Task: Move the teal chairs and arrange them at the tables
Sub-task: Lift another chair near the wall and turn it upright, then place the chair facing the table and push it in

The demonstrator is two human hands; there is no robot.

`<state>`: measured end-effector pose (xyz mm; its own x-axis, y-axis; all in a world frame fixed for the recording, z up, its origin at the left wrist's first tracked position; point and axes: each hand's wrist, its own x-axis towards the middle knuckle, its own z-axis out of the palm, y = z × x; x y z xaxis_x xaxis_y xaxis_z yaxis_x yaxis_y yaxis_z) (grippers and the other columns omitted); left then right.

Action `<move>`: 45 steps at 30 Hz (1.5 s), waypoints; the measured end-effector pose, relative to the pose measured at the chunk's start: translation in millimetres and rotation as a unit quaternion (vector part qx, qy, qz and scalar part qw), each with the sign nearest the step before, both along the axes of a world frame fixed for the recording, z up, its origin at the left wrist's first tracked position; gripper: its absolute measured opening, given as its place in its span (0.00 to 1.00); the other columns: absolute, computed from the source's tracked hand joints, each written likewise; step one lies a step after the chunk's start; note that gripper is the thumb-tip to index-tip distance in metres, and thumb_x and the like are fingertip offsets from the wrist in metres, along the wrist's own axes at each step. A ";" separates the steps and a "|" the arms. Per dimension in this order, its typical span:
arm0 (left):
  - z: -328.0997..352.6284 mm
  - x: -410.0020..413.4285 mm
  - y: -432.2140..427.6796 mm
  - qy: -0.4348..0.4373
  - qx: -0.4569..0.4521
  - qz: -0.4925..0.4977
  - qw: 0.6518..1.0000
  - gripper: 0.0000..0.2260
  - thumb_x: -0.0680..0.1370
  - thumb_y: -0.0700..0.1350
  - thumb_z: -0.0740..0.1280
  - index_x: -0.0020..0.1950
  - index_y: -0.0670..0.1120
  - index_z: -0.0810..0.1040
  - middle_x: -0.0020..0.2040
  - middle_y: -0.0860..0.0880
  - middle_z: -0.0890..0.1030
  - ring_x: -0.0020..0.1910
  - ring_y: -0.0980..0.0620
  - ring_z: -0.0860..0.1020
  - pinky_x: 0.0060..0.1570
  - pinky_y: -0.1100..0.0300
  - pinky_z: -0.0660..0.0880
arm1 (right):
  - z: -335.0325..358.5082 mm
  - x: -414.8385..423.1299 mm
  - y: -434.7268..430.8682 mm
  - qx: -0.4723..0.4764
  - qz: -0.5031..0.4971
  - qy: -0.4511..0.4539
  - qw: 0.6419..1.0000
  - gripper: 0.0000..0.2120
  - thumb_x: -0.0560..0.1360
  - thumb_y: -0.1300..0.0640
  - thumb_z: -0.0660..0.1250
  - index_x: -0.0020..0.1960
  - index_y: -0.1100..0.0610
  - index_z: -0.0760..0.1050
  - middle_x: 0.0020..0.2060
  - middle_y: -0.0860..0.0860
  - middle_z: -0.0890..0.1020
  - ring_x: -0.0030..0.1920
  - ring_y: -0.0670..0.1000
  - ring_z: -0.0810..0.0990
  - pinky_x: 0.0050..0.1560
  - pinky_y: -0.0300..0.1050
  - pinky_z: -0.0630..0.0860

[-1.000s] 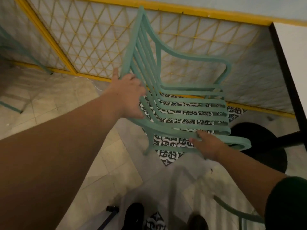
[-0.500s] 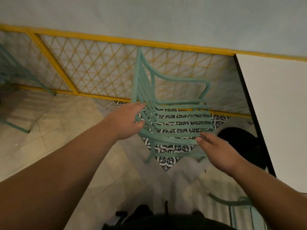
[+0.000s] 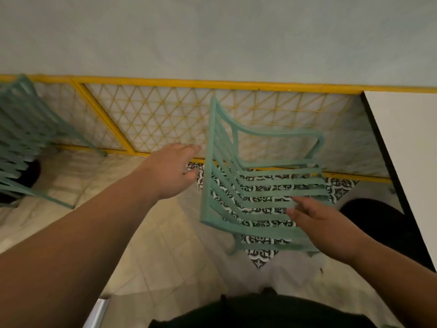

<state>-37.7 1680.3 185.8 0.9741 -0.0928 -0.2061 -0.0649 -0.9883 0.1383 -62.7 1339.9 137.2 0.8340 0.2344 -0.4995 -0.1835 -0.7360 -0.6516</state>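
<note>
A teal slatted chair (image 3: 257, 185) stands on the floor in front of the yellow lattice fence, beside the white table (image 3: 406, 147) on the right. My left hand (image 3: 175, 169) hovers just left of the chair's backrest with fingers spread, holding nothing. Over the seat's front right part my right hand (image 3: 314, 221) floats with relaxed fingers, also off the chair. A second teal chair (image 3: 26, 138) stands at the far left.
The yellow lattice fence (image 3: 153, 119) runs along the back under a pale wall. A black round table base (image 3: 378, 228) sits on the floor under the white table. Patterned tiles lie beneath the chair, beige tiles to the left.
Both hands let go of the chair: a second ago the left gripped the backrest and the right held the seat edge. The chair now stands on the floor; the view has tilted up.
</note>
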 end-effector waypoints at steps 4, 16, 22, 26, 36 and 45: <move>6.2 34.5 -12.4 -0.002 0.011 -0.020 1.000 0.28 0.83 0.54 0.59 0.83 0.52 0.57 0.81 0.51 0.62 0.81 0.48 0.57 0.77 0.50 0.57 | -3.5 42.0 12.8 -0.002 0.015 0.000 1.000 0.30 0.81 0.37 0.59 0.79 0.46 0.62 0.73 0.49 0.73 0.68 0.51 0.74 0.66 0.48 0.70; -10.4 143.5 56.1 0.013 0.050 -0.146 0.988 0.28 0.83 0.55 0.58 0.82 0.52 0.59 0.81 0.52 0.63 0.80 0.48 0.58 0.77 0.51 0.56 | -17.3 100.1 92.8 -0.006 -0.099 -0.002 0.995 0.30 0.80 0.36 0.60 0.79 0.44 0.62 0.73 0.47 0.73 0.69 0.51 0.74 0.66 0.49 0.71; -8.0 191.0 91.1 0.024 0.049 -0.228 0.972 0.30 0.78 0.59 0.57 0.80 0.53 0.63 0.79 0.51 0.67 0.79 0.47 0.62 0.76 0.48 0.62 | -11.8 90.7 138.7 0.003 -0.213 -0.015 0.977 0.31 0.80 0.37 0.61 0.80 0.46 0.62 0.75 0.50 0.71 0.69 0.51 0.74 0.63 0.45 0.68; -7.1 214.9 85.1 0.009 0.050 -0.275 0.960 0.28 0.81 0.57 0.60 0.81 0.53 0.62 0.80 0.52 0.64 0.80 0.49 0.60 0.77 0.50 0.58 | -5.2 79.8 143.3 -0.024 -0.262 -0.015 0.965 0.31 0.80 0.36 0.59 0.80 0.45 0.61 0.75 0.49 0.71 0.70 0.52 0.73 0.64 0.44 0.66; -20.9 243.3 32.3 -0.003 0.036 -0.368 0.929 0.27 0.83 0.58 0.58 0.82 0.55 0.59 0.81 0.54 0.62 0.80 0.51 0.58 0.78 0.52 0.54 | -4.0 54.3 124.5 -0.007 -0.369 -0.024 0.929 0.32 0.78 0.34 0.60 0.79 0.45 0.63 0.75 0.46 0.70 0.70 0.51 0.74 0.70 0.50 0.69; -36.6 319.1 16.1 -0.002 0.044 -0.489 0.871 0.29 0.81 0.61 0.56 0.82 0.57 0.57 0.81 0.55 0.62 0.80 0.51 0.58 0.78 0.47 0.60 | 2.4 58.8 177.3 -0.048 -0.524 -0.034 0.850 0.31 0.79 0.37 0.61 0.78 0.46 0.65 0.73 0.48 0.73 0.69 0.51 0.75 0.64 0.41 0.66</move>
<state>281.4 1696.4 149.1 0.4388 -0.8631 -0.2503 -0.8821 -0.4668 0.0632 -3.9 1517.2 139.6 0.5865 -0.6942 -0.4172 -0.7361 -0.2419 -0.6322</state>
